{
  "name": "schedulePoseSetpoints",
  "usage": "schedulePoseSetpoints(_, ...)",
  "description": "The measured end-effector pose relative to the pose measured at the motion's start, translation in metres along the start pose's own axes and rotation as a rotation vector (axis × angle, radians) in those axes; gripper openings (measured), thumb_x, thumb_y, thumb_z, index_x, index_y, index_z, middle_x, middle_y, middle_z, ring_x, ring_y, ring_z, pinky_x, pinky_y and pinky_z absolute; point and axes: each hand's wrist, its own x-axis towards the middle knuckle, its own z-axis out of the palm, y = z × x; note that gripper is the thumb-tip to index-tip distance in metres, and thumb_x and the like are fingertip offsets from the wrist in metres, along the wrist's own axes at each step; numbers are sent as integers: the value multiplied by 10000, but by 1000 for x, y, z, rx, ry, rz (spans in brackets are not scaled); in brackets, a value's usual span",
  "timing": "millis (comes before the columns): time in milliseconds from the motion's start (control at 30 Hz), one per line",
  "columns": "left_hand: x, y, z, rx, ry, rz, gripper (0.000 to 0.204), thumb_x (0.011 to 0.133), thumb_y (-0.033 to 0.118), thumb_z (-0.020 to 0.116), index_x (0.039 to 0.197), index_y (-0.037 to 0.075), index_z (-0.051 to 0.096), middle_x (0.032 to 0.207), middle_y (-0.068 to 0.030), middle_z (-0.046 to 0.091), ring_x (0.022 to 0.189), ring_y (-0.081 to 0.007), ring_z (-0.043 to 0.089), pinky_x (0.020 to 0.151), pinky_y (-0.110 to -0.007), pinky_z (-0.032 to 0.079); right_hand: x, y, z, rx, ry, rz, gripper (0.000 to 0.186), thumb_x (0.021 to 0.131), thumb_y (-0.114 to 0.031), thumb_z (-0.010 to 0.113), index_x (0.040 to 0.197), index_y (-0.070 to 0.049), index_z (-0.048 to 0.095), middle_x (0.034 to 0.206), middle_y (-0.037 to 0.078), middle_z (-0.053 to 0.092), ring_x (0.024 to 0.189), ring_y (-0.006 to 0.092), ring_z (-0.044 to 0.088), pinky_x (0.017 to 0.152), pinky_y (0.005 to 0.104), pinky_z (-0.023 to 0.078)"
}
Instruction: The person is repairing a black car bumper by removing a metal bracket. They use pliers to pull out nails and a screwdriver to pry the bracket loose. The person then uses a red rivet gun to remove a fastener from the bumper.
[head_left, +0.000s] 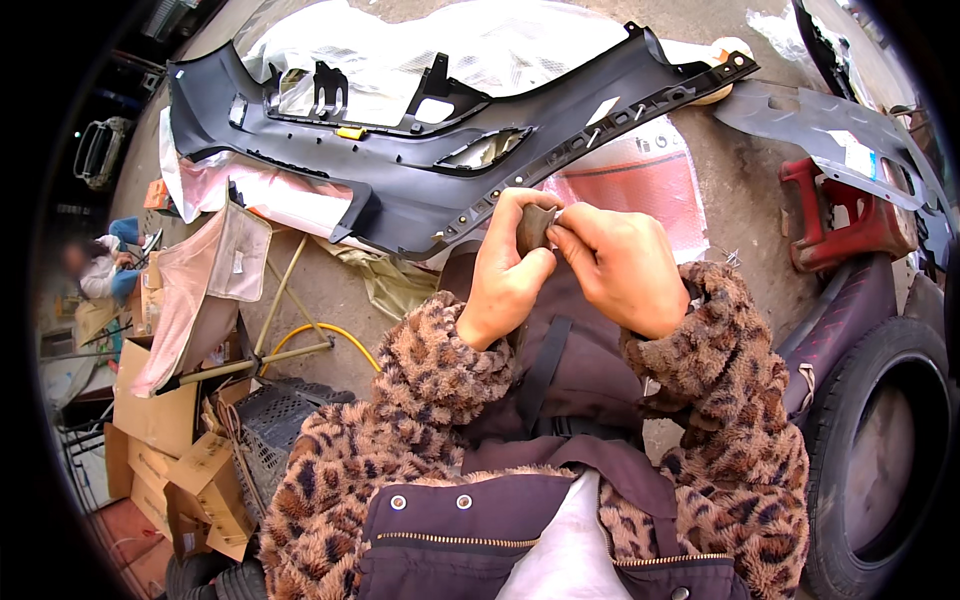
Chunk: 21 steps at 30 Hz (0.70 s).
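Close together in front of my body, both hands work at a small grey-brown piece [536,229] that looks like a folded or rolled sheet. My left hand [507,270] curls round it from the left, thumb and forefinger closed on it. From the right, my right hand [622,265] pinches its edge between thumb and bent fingers. What exactly the piece is, I cannot make out. Just beyond my hands lies a large black car bumper cover [400,175], inner side up, with brackets, cut-outs and a long strip with holes along its near right edge.
White plastic wrapping [420,40] and a pink-white bag [640,190] lie around the bumper. To the right are a red stand [850,220], a grey panel [800,115] and a tyre [830,470]. Cardboard boxes [205,480], a folding chair [215,270] and a seated person [100,265] are left.
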Motion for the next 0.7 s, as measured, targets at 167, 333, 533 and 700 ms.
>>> schedulePoseSetpoints(167, 2, 3, -4, 31, 18, -29, 444, 783, -74, 484, 1208, 51, 515, 994, 1, 473, 816, -62, 422, 706, -218, 385, -7, -1, -4, -17, 62, -21, 194, 930, -177, 621, 792, -51, 570, 695, 165, 618, 668, 385, 627, 564, 476, 467)
schedulePoseSetpoints(333, -2, 4, -7, 72, 16, -46, 434, 779, -65, 495, 1199, 44, 518, 1016, -13, 486, 836, -75, 447, 727, -223, 405, -11, -8, -5, -150, 96, -113, 119, 863, -125, 639, 789, -74, 561, 670, 112, 593, 637, 321, 632, 525, 427, 468)
schedulePoseSetpoints(533, 15, -14, 3, 255, -35, 70, 454, 807, -89, 488, 1243, 40, 479, 990, -41, 513, 836, -90, 500, 689, -231, 441, -29, -29, -12, -408, 98, -207, 243, 746, -101, 644, 972, -13, 631, 654, 17, 520, 583, 163, 595, 474, 319, 455)
schedulePoseSetpoints(700, 18, -19, 13, -24, -192, -108, 382, 892, -16, 589, 1255, 46, 489, 977, -32, 515, 837, -89, 463, 716, -240, 413, -24, -74, -7, -296, 115, -291, 91, 784, -88, 630, 824, -41, 564, 631, 58, 539, 538, 192, 600, 433, 305, 442)
